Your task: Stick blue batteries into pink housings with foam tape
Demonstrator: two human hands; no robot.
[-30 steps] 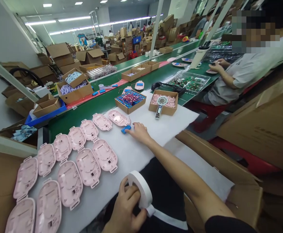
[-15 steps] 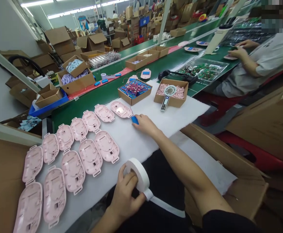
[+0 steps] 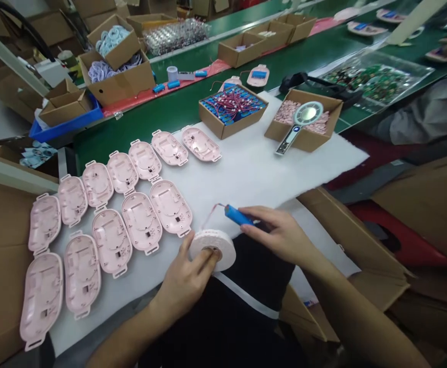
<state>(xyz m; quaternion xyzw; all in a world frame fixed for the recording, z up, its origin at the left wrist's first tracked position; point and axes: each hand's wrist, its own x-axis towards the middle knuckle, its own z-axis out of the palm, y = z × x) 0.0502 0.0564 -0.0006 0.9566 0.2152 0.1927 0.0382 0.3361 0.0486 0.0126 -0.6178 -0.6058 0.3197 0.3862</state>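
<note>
A roll of white tape (image 3: 225,251) is gripped in my left hand (image 3: 187,276), with fingers pushed into its core. A loose strip of the tape (image 3: 248,296) hangs from it across the dark clothing on my lap. My right hand (image 3: 280,232) pinches a blue cylindrical battery (image 3: 237,214) by one end, just right of the roll. Thin wires (image 3: 212,209) trail from the battery's far end toward the roll. Left of my hands, pink plastic shells (image 3: 170,207) lie open side up in two rows on a white foam sheet (image 3: 242,176).
Behind the foam's middle stands a carton of blue batteries with red wires (image 3: 223,128). Right of it, a carton of small pink parts (image 3: 315,140) carries a ring-headed circuit board (image 3: 288,139). A green conveyor (image 3: 139,128) runs behind. A co-worker's sleeve (image 3: 422,112) shows at right.
My right hand has drawn the battery back from the far shell toward the tape roll. The roll has turned flatter in my left hand. The view has tilted downward.
</note>
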